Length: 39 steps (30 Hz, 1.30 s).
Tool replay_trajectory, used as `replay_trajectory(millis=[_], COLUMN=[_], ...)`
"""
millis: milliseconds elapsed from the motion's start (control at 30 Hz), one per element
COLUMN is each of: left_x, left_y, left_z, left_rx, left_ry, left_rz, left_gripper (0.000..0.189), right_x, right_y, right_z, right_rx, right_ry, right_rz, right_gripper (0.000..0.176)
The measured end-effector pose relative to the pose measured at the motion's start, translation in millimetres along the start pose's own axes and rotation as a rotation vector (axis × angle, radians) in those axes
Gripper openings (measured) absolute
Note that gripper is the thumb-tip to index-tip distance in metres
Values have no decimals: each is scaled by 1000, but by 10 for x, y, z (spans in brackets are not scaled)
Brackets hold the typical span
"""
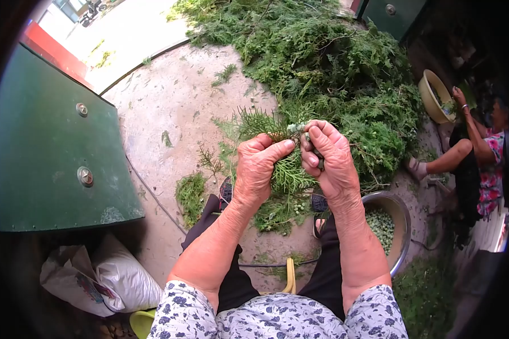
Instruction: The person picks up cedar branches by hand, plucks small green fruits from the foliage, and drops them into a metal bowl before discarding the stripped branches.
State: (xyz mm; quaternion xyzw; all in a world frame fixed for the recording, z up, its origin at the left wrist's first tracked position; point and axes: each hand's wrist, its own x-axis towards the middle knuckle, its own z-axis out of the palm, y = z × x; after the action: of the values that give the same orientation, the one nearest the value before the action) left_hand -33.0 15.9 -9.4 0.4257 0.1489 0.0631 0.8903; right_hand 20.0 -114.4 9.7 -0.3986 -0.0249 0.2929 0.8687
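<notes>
My left hand (259, 166) is closed in a pinch on a green conifer sprig (258, 124), its flat, scaly needles spreading out above and below my fingers. My right hand (335, 161) is closed beside it, thumb and index finger at a small cluster of pale green cones (296, 129) on the sprig. Its other fingers curl inward, and something greenish shows between them. Below my right forearm stands a metal basin (406, 229) holding many small green cones (381, 225).
A big heap of conifer branches (328, 62) lies ahead. At the right, another person (489, 141) sits by a yellowish basin (426, 93). A green metal door (51, 147) stands left, with white sacks (124, 274) below it. A cable (158, 200) crosses the floor.
</notes>
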Motion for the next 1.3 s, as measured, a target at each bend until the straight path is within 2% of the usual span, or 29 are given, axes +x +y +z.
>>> replay_trajectory(millis=[200, 267, 300, 333, 400, 500, 567, 600, 667, 733, 767, 833, 1033, 1167, 1300], left_x=[-1, -11, -14, -17, -18, -18, -36, -35, -24, -41, -48, -63, -78, -85, -47], left_y=[-47, -30, -37, -43, -42, -10, 5, -23, -98, -53, -26, 20, 62, 97, 120], left_z=[3, 45, 43, 35, 8, -27, -24, 3, 81, 103, 115, 101, 71, 68, 9], left_rx=[256, 362, 362, 405, 449, 580, 627, 627, 188, 111, 35, 12, -36, -43, 142], left_ry=[54, 52, 51, 49, 46, 7, 11, 11, 79, 72, 63, 30, 11, -3, -44], left_rz=[85, 189, 188, 196, 203, 202, 174, 174, 151, 95, 41, 18, -36, -77, 8], left_gripper=[14, 16, 16, 16, 17, 18, 8, 8, 10, 8, 7, 7, 8, 10, 13], right_x=[-8, -39, -57, -53, -33, -44, -43, -41, -53, -69, -62, -49, -66, -41, -55], right_y=[-12, -1, -10, 7, 61, 45, 66, 108, 132, 127, 137, 158, 117, 114, 60], right_z=[-10, 70, 77, 64, 42, 72, 79, 83, 89, 113, 110, 87, 68, 21, 59], right_rx=[-169, -667, -844, -844, -992, -973, -969, -974, -978, -723, -724, -389, -157, -96, -302], right_ry=[27, 76, 104, 106, 101, 94, 100, 125, 151, 164, 162, 137, 96, 62, 13], right_rz=[-65, -265, -264, -263, -400, -404, -383, -436, -487, -325, -324, -170, 24, 76, -5], right_gripper=[15, 23, 28, 28, 25, 18, 16, 15, 14, 14, 14, 13, 14, 14, 24])
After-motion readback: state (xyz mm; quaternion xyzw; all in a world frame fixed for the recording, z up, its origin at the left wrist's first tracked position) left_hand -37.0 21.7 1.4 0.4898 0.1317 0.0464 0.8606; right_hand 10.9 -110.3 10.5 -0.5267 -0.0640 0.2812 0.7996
